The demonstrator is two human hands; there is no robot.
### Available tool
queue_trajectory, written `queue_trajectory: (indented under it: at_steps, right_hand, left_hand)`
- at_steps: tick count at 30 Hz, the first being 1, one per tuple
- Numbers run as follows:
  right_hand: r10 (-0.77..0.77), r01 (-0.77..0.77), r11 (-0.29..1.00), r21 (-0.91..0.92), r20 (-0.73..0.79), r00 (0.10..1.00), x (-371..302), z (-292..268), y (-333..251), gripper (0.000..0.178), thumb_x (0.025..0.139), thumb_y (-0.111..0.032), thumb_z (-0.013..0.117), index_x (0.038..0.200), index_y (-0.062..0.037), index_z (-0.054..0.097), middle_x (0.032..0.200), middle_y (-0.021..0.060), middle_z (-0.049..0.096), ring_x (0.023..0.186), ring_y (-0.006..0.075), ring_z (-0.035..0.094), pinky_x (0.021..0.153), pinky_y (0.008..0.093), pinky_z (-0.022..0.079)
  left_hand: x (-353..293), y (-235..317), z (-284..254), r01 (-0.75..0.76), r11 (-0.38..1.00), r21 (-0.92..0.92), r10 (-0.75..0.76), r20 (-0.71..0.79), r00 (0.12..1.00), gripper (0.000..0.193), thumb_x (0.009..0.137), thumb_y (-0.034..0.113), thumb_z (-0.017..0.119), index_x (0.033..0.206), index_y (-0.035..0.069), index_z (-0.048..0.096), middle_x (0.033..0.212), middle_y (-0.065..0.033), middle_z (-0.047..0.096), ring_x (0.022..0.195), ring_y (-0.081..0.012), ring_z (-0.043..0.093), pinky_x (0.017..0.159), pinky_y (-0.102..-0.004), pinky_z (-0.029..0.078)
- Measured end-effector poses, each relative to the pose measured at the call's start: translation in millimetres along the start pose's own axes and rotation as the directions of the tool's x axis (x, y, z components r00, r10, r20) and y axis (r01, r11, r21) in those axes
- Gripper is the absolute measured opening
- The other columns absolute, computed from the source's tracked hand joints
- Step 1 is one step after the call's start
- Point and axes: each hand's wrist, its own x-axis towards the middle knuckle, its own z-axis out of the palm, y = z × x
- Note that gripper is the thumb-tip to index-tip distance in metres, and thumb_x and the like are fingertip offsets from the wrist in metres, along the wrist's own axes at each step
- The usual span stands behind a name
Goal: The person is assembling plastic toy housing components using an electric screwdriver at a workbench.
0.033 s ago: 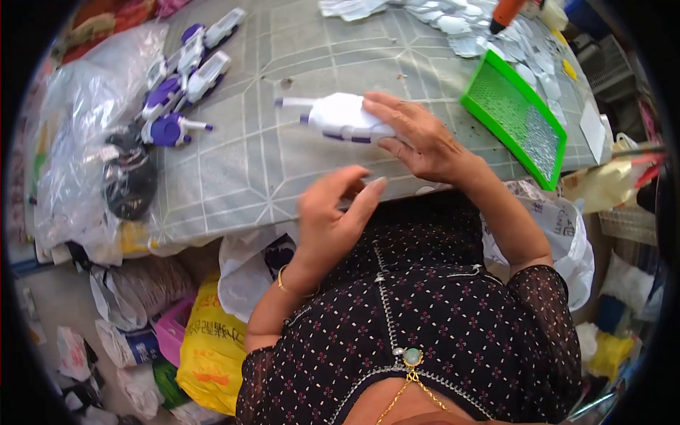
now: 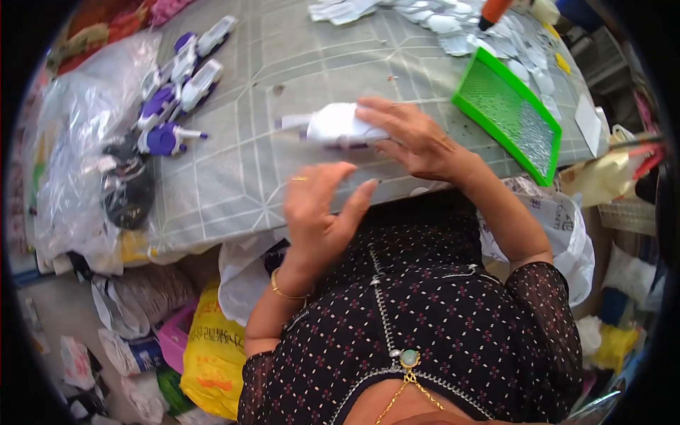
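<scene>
A white plastic piece with purple trim and a thin white prong at its left end lies on the table, slightly blurred. My right hand grips its right end, thumb low and fingers over the top. Just below and to its left, my left hand hovers at the table's near edge. Its thumb and fingers are apart, with nothing visible between them. Several similar white and purple pieces lie in a row at the far left.
A green-framed tray rests at the right, holding small silvery parts. Behind it lie many flat white pieces and an orange-handled tool. A clear plastic bag and a dark wrapped bundle occupy the left. Bags crowd below.
My left hand has shifted a little left, away from the white piece, its fingers more raised. My right hand keeps its grip. The whole view has shifted slightly.
</scene>
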Motion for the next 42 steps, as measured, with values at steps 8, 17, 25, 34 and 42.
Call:
queue_trajectory:
  at_steps: [8, 17, 25, 34, 42]
  right_hand:
    - [-0.088, 0.083, 0.981, -0.172, -0.019, 0.996, -13, -9, 2, 0.050, 0.082, -0.007, 0.075, 0.131, -0.0080, 0.064, 0.143, 0.0157, 0.059, 0.123, 0.0368, 0.062, 0.104, 0.0468, 0.049]
    - [0.473, -0.310, 0.880, 0.359, -0.711, 0.521, 37, -151, 3, 0.063, 0.092, -0.033, 0.077, 0.138, -0.0041, 0.046, 0.110, 0.0114, 0.062, 0.094, 0.0171, 0.063, 0.083, 0.0304, 0.052]
    - [0.548, -0.067, 0.744, 0.665, -0.549, 0.631, 32, -133, 47, 0.037, 0.093, -0.024, 0.076, 0.118, -0.0022, 0.060, 0.092, 0.0048, 0.066, 0.071, 0.0149, 0.067, 0.067, 0.0302, 0.057]
    - [0.555, -0.144, 0.554, 0.820, -0.234, 0.798, 15, -138, 36, 0.028, 0.088, -0.020, 0.079, 0.101, -0.0025, 0.061, 0.079, 0.0044, 0.063, 0.066, 0.0144, 0.065, 0.062, 0.0287, 0.055]
    - [0.588, -0.024, 0.638, 0.770, -0.467, 0.660, 5, -149, 53, 0.020, 0.091, -0.017, 0.075, 0.092, -0.0062, 0.058, 0.067, 0.0007, 0.054, 0.054, 0.0108, 0.053, 0.052, 0.0277, 0.046]
  left_hand:
    - [81, -28, 9, -0.344, 0.862, 0.373, 0.298, 0.177, 0.938, 0.073, 0.079, 0.027, 0.084, 0.141, 0.000, 0.057, 0.138, -0.0198, 0.059, 0.128, -0.0394, 0.054, 0.108, -0.0476, 0.043]
    - [77, -16, 38, -0.197, 0.907, 0.373, 0.212, -0.001, 0.977, 0.067, 0.077, 0.027, 0.085, 0.131, -0.002, 0.058, 0.124, -0.0217, 0.059, 0.115, -0.0415, 0.056, 0.099, -0.0497, 0.045]
    - [78, -12, 46, -0.151, 0.906, 0.395, 0.177, -0.030, 0.984, 0.068, 0.077, 0.036, 0.084, 0.130, 0.001, 0.058, 0.122, -0.0189, 0.060, 0.113, -0.0400, 0.056, 0.095, -0.0496, 0.045]
    - [86, -9, 53, -0.118, 0.924, 0.363, 0.151, -0.063, 0.987, 0.064, 0.077, 0.037, 0.084, 0.125, 0.003, 0.059, 0.119, -0.0172, 0.061, 0.106, -0.0389, 0.059, 0.090, -0.0487, 0.048]
    - [91, -12, 62, -0.152, 0.918, 0.365, 0.201, -0.100, 0.974, 0.061, 0.079, 0.033, 0.084, 0.126, 0.001, 0.062, 0.118, -0.0170, 0.063, 0.104, -0.0379, 0.060, 0.090, -0.0475, 0.048]
